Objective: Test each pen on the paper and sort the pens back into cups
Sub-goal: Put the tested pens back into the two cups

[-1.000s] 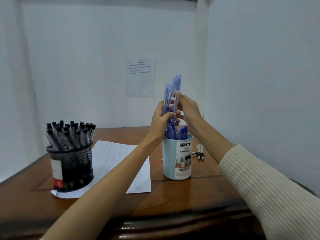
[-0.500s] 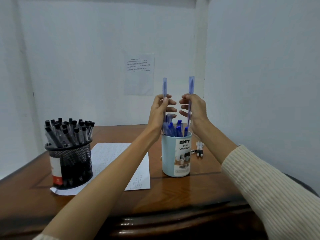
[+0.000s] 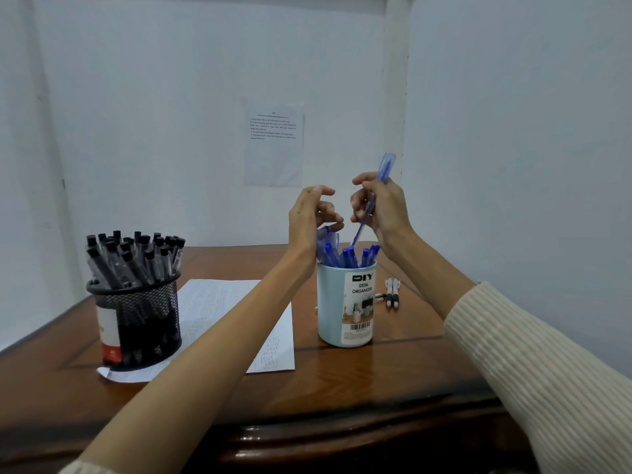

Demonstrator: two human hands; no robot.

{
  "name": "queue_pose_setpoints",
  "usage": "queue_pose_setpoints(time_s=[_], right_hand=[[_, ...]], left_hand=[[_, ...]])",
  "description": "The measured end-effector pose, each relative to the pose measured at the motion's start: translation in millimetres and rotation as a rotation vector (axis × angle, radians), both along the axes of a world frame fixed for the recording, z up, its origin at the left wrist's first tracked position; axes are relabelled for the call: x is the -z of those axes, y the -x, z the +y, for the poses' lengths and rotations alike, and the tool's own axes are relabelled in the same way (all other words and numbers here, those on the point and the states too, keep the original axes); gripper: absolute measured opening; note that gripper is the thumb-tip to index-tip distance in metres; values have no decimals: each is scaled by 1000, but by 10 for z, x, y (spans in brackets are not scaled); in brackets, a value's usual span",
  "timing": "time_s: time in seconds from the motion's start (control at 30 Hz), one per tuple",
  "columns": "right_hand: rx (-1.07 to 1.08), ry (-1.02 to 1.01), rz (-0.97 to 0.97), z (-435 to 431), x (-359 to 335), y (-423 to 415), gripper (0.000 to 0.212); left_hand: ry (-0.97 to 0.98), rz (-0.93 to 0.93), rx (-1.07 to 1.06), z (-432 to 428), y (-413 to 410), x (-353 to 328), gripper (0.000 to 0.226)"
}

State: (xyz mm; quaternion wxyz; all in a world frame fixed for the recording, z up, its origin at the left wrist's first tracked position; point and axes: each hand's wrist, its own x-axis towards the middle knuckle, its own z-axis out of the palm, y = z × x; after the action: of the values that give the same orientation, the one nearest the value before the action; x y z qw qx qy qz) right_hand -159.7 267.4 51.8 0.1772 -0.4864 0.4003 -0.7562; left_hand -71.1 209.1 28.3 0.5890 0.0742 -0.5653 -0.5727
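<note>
A light blue cup (image 3: pixel 333 302) labelled "DIY desk organizer" stands mid-table with several blue pens (image 3: pixel 347 256) upright in it. My right hand (image 3: pixel 383 206) grips one blue pen (image 3: pixel 371 200) above the cup, tilted, its lower end pointing down among the pens. My left hand (image 3: pixel 309 213) hovers just over the cup's left side with loosely curled fingers and holds nothing. A black mesh cup (image 3: pixel 136 323) full of black pens (image 3: pixel 133 258) stands at the left. White paper (image 3: pixel 219 309) with small marks lies between the two cups.
Two white pens (image 3: pixel 391 290) lie on the wooden table (image 3: pixel 376 367) behind the blue cup at the right. A printed sheet (image 3: pixel 273 148) is stuck on the back wall. Walls close in at the back and right. The table's front edge runs along the bottom.
My left hand has let go of its blue pen, which now stands in the cup. Both hands have come lower, and the right hand's pen has tilted toward the cup.
</note>
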Motion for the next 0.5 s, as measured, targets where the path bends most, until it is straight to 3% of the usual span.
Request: queue_pose_setpoints(time_s=[0.17, 0.4, 0.5], right_hand=[[-8, -116, 84, 38, 20, -51, 18], [169, -270, 318, 89, 166, 118, 17], [214, -305, 274, 52, 249, 106, 34]], left_hand=[[-21, -11, -79, -3, 27, 101, 26], [-95, -58, -34, -31, 9, 257, 24], [-111, -64, 48, -14, 16, 219, 23]])
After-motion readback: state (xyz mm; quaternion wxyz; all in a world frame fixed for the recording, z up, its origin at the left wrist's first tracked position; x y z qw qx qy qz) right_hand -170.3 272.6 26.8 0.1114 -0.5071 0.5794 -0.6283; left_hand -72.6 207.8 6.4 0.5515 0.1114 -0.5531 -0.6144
